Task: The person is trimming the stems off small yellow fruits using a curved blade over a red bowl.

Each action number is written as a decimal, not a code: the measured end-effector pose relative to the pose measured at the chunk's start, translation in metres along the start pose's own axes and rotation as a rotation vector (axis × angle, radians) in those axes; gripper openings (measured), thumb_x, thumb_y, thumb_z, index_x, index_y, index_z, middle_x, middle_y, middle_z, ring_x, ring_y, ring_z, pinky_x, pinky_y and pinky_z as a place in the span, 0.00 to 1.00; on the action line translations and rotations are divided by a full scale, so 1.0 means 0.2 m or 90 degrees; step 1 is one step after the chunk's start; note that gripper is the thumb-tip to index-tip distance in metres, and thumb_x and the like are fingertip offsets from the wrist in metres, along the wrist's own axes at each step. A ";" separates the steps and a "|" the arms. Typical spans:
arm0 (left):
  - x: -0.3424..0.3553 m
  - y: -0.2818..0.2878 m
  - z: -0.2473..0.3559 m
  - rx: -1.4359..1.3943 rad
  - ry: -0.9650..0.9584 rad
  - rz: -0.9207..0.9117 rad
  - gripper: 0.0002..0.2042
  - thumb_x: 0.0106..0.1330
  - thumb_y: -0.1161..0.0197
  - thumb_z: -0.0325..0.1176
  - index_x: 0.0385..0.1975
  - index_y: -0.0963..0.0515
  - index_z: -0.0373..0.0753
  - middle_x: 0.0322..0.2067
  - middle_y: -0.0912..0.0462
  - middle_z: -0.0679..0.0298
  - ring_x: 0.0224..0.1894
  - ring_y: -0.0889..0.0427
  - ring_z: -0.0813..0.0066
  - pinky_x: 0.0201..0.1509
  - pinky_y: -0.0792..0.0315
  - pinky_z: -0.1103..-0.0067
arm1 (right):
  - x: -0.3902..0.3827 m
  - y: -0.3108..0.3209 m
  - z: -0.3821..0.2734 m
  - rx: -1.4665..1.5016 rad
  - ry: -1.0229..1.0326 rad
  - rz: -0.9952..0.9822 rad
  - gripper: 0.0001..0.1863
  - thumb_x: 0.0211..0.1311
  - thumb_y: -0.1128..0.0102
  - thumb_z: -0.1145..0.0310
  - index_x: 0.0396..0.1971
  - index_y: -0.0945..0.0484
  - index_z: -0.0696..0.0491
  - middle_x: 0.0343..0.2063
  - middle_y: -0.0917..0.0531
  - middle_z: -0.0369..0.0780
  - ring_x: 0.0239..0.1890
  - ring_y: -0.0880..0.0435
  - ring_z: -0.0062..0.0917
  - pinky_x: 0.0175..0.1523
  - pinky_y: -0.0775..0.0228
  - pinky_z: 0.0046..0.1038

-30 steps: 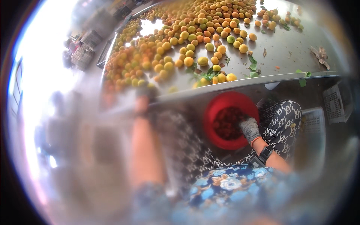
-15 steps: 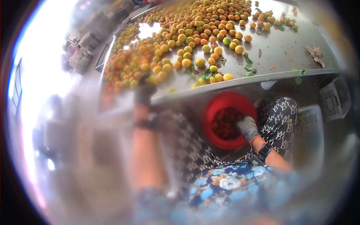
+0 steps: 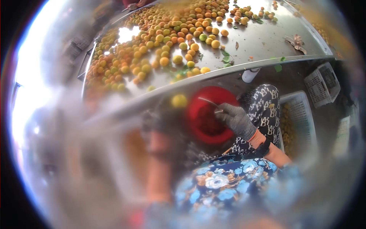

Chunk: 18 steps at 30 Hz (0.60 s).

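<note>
Grey glove fabric is worn on the right hand (image 3: 237, 120), right of centre; its fingers are curled closed around a thin metal tool (image 3: 207, 101). The gripped part of the tool is concealed by the fingers, and its exposed end is directed toward the upper left, above a red bowl (image 3: 215, 91). The dark contents (image 3: 207, 120) of the bowl are partly covered by this hand and cannot be identified. The left hand (image 3: 162, 114), left of centre, is heavily blurred; its finger positions cannot be told. A yellow fruit (image 3: 179, 100) is located just beside it, near the bowl's left side; whether it is grasped cannot be determined. Loose fruit (image 3: 167, 34) is spread over a metal table (image 3: 263, 47) across the upper frame, where the left portion is blurred. Another person's hand (image 3: 133, 6) is cut off by the top edge, upper left
</note>
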<state>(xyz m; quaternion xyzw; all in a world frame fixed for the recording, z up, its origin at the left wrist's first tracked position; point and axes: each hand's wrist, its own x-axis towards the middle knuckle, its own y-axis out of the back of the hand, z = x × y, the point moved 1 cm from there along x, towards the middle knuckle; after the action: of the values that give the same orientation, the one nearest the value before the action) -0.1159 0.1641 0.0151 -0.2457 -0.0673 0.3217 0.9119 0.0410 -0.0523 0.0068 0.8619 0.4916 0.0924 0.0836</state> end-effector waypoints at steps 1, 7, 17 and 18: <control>-0.03 -0.04 -0.02 0.008 0.003 -0.007 0.26 0.54 0.31 0.18 0.56 0.25 0.37 0.48 0.18 0.59 0.47 0.17 0.68 0.48 0.18 0.75 | -0.02 0.01 -0.04 -0.073 0.063 -0.009 0.13 0.64 0.34 0.63 0.43 0.20 0.55 0.30 0.16 0.42 0.33 0.15 0.29 0.40 0.24 0.29; -0.13 -0.18 -0.07 0.067 0.031 -0.020 0.25 0.53 0.29 0.19 0.53 0.23 0.37 0.48 0.18 0.61 0.49 0.18 0.71 0.51 0.19 0.77 | -0.08 0.01 -0.13 -0.233 0.168 -0.005 0.16 0.59 0.31 0.59 0.42 0.19 0.52 0.31 0.15 0.45 0.35 0.15 0.41 0.40 0.22 0.36; -0.17 -0.19 -0.12 0.222 0.011 -0.030 0.23 0.54 0.28 0.20 0.52 0.22 0.37 0.47 0.18 0.64 0.48 0.20 0.76 0.53 0.22 0.79 | -0.12 0.02 -0.10 -0.372 0.198 0.017 0.14 0.63 0.37 0.55 0.41 0.20 0.49 0.28 0.17 0.45 0.32 0.16 0.43 0.37 0.24 0.42; -0.18 -0.19 -0.12 0.213 0.011 -0.023 0.23 0.54 0.28 0.21 0.52 0.22 0.37 0.46 0.17 0.64 0.48 0.20 0.77 0.53 0.22 0.79 | -0.13 0.02 -0.09 -0.374 0.206 0.027 0.14 0.63 0.37 0.56 0.41 0.20 0.49 0.28 0.17 0.45 0.32 0.16 0.43 0.37 0.24 0.42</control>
<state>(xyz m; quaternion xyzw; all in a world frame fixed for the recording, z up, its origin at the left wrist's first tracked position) -0.1160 0.1068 0.0141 -0.0917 -0.0090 0.3096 0.9464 0.0263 -0.0748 0.0236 0.7854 0.4325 0.3673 0.2474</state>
